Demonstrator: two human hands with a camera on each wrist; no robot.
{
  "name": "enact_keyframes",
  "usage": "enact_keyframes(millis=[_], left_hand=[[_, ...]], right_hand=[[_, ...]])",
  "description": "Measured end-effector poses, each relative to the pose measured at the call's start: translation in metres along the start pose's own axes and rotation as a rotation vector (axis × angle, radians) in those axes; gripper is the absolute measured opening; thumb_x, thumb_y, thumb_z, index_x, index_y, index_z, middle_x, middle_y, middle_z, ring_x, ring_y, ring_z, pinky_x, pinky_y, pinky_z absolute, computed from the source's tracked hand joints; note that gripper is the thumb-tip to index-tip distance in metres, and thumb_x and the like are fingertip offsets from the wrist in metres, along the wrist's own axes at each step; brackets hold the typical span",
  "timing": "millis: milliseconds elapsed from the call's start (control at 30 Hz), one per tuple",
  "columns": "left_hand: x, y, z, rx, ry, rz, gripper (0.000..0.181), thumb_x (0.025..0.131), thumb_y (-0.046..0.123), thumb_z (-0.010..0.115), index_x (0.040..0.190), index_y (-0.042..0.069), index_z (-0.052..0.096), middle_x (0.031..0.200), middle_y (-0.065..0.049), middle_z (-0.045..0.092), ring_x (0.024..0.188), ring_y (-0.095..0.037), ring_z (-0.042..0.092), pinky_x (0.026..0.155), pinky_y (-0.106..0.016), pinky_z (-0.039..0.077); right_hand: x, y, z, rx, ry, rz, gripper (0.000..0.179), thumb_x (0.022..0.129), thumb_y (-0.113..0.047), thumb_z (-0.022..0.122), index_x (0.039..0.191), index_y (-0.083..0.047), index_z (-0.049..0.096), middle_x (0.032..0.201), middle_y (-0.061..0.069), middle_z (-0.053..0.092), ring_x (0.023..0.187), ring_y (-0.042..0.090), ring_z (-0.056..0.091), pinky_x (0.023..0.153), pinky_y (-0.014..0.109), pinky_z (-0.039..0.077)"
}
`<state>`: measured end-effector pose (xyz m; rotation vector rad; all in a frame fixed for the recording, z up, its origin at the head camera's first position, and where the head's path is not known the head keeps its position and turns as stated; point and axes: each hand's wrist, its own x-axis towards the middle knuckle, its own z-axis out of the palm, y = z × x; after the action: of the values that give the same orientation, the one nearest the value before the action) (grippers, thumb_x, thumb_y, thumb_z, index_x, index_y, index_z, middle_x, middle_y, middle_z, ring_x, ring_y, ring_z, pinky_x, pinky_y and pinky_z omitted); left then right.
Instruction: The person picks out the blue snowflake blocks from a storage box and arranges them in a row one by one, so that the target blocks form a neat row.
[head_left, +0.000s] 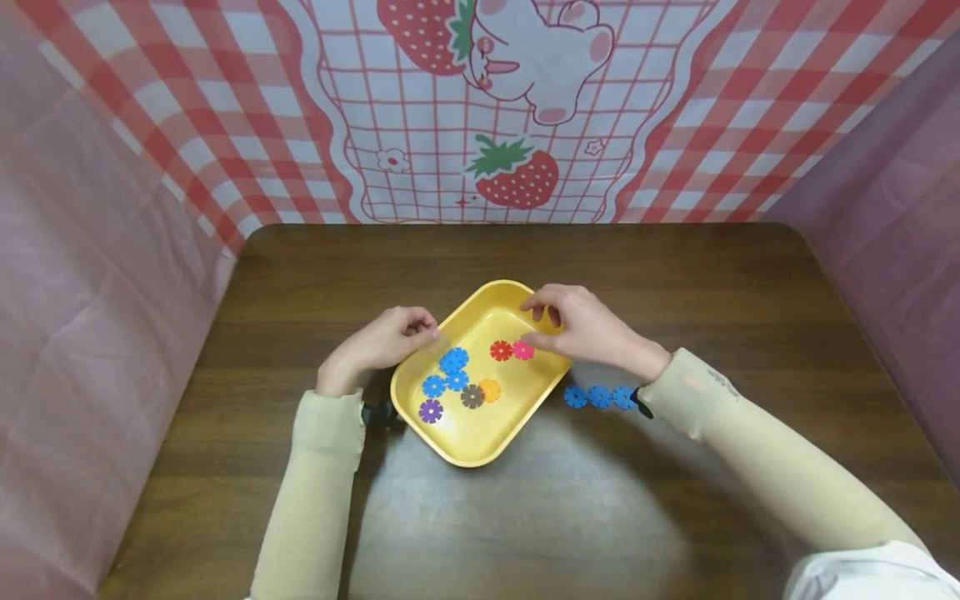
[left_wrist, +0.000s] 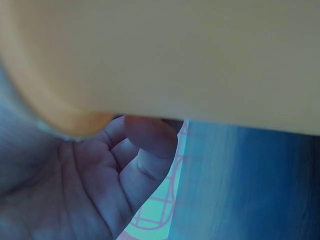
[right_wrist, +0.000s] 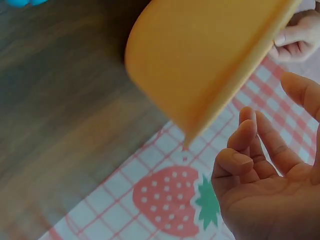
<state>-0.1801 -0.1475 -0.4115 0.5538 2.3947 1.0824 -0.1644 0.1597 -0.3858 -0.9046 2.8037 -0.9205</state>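
Observation:
A yellow tray sits at a slant on the table, with several colored snowflake building discs inside. My left hand is at its upper left rim, thumb and curled fingers meeting the edge; the right wrist view shows that left hand on the rim too. Over the tray's right side hovers my right hand, fingers loosely bent and thumb apart, holding nothing. Beneath its thumb lie a pink disc and a red disc. Blue discs, a purple disc, a brown disc and an orange disc lie further left.
A row of three blue discs lies on the wooden table, right of the tray and close to the right wrist. Behind the table hangs a checked cloth with strawberries. Pink cloth lines the sides.

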Motion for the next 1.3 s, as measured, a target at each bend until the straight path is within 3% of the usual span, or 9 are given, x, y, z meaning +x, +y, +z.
enact_keyframes(millis=[467,667,967,1300], left_hand=[[0.0,-0.001,0.0,0.007,0.006,0.045,0.021,0.1,0.019,0.063,0.107,0.0,0.068,0.092,-0.008,0.066,0.082,-0.021,0.059,0.077,-0.034,0.051],[0.0,-0.002,0.0,0.017,0.007,0.057,0.021,0.099,0.018,0.063,0.107,0.0,0.068,0.093,-0.008,0.066,0.083,-0.021,0.059,0.078,-0.034,0.052],[0.0,0.0,-0.001,0.011,0.003,0.05,0.021,0.1,0.017,0.062,0.109,-0.002,0.067,0.096,-0.01,0.067,0.086,-0.022,0.06,0.082,-0.036,0.053],[0.001,-0.002,-0.001,0.026,0.007,0.063,0.021,0.101,0.017,0.061,0.109,-0.001,0.067,0.098,-0.01,0.067,0.088,-0.022,0.061,0.082,-0.036,0.052]], right_hand=[[0.031,-0.012,0.047,0.021,-0.042,-0.014,0.037,0.081,-0.022,0.083,0.108,0.001,0.071,0.089,0.01,0.067,0.067,0.02,0.053,0.063,0.03,0.044],[0.037,-0.017,0.065,-0.002,-0.095,-0.005,0.036,0.083,-0.024,0.082,0.109,-0.002,0.071,0.09,0.006,0.066,0.076,0.018,0.055,0.071,0.029,0.045],[0.045,-0.024,0.086,-0.03,-0.169,0.04,0.038,0.082,-0.031,0.083,0.109,-0.007,0.072,0.09,0.0,0.063,0.083,0.016,0.054,0.076,0.029,0.045],[0.049,-0.03,0.095,-0.096,-0.21,0.015,0.038,0.083,-0.035,0.081,0.11,-0.009,0.073,0.097,-0.001,0.062,0.083,0.013,0.055,0.076,0.03,0.047]])
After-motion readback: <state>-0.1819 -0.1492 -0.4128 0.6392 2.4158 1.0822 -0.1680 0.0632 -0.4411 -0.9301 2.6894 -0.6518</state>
